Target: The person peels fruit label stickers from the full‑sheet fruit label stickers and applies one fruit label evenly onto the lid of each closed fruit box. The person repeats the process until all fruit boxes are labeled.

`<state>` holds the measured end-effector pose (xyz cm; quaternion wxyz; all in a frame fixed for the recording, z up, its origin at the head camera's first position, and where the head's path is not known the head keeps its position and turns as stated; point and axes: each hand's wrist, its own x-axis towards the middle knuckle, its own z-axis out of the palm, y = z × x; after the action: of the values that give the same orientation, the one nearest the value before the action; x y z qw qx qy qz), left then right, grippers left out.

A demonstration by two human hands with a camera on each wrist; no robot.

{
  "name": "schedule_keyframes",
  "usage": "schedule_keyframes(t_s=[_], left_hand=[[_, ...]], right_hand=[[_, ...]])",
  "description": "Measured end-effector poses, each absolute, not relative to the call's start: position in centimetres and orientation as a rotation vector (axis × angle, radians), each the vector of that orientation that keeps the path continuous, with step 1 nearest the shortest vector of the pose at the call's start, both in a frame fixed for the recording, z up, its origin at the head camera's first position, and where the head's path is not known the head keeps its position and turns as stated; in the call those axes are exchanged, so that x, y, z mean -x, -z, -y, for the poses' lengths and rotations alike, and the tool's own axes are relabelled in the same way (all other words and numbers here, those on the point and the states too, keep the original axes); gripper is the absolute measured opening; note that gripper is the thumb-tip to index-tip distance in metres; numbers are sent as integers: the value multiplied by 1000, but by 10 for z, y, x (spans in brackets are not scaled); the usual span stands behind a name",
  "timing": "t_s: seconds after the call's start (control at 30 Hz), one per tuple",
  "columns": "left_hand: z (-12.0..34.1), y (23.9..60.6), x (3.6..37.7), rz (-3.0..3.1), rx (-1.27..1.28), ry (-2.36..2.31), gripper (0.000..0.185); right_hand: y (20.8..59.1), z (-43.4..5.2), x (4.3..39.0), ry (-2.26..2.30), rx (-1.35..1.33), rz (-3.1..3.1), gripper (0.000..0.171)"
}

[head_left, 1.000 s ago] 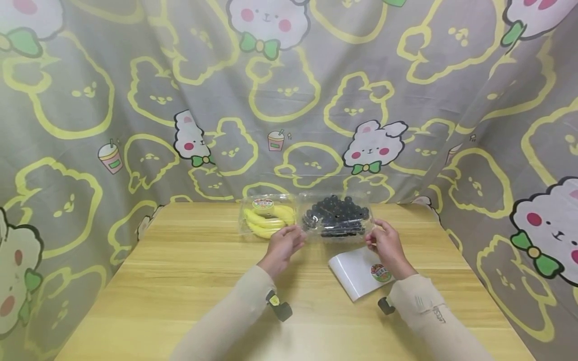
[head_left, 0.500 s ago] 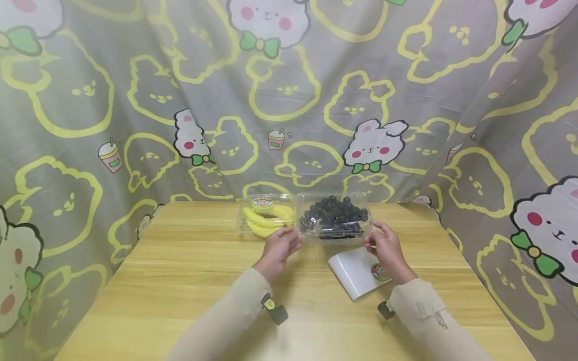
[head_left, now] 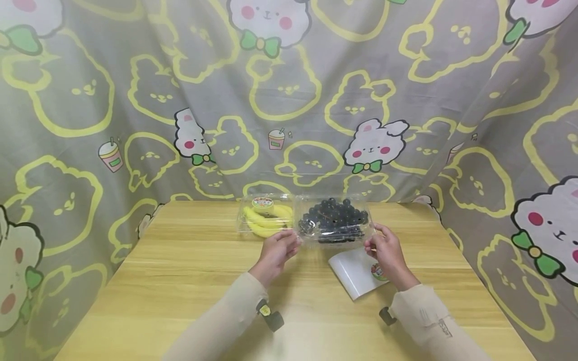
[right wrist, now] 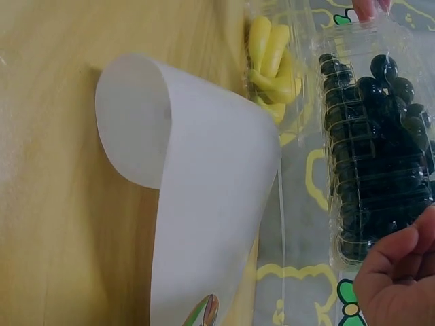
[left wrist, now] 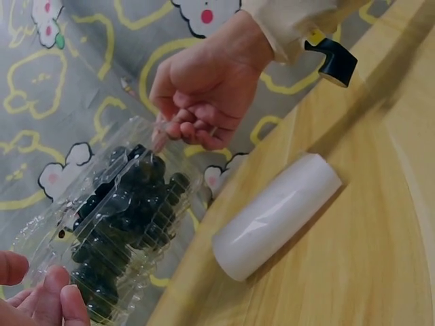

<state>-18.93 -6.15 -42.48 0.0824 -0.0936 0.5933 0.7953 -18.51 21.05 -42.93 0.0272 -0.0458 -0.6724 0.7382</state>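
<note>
In the head view, a clear plastic clamshell box (head_left: 312,241) holds dark grapes (head_left: 335,213). My left hand (head_left: 276,253) pinches its near left corner, while my right hand (head_left: 387,253) pinches the near right corner. The box seems tilted and slightly lifted, with the grapes visible through its closed lid. In the left wrist view, the right hand's fingers (left wrist: 183,129) grip the plastic edge. Below the right hand lies a white curled sheet (head_left: 354,276) bearing a round fruit sticker (head_left: 377,272), partly covered by that hand.
Left of the grapes stands another clear box (head_left: 244,228) of yellow bananas (head_left: 266,225), with a round label (head_left: 262,202) on its lid. Both boxes are near the back edge of the wooden table (head_left: 180,291). A patterned curtain (head_left: 311,100) hangs close behind and along the sides.
The grape box has come slightly toward me and a little left, with both hands still pinching its corners. The banana box shifted very slightly left; the white sheet has stayed put.
</note>
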Motion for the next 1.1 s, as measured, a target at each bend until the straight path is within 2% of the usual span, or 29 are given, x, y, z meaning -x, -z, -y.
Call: schedule_keyframes(t_s=[0.2, 0.43, 1.1], left_hand=[[63, 423, 185, -1785, 283, -2375, 35], [64, 421, 177, -1805, 255, -2385, 31], [72, 424, 164, -1878, 221, -2349, 35]], right_hand=[[428, -209, 180, -2288, 139, 2072, 44], [429, -208, 174, -2260, 123, 2084, 49], [431, -204, 158, -2179, 121, 2171, 48]])
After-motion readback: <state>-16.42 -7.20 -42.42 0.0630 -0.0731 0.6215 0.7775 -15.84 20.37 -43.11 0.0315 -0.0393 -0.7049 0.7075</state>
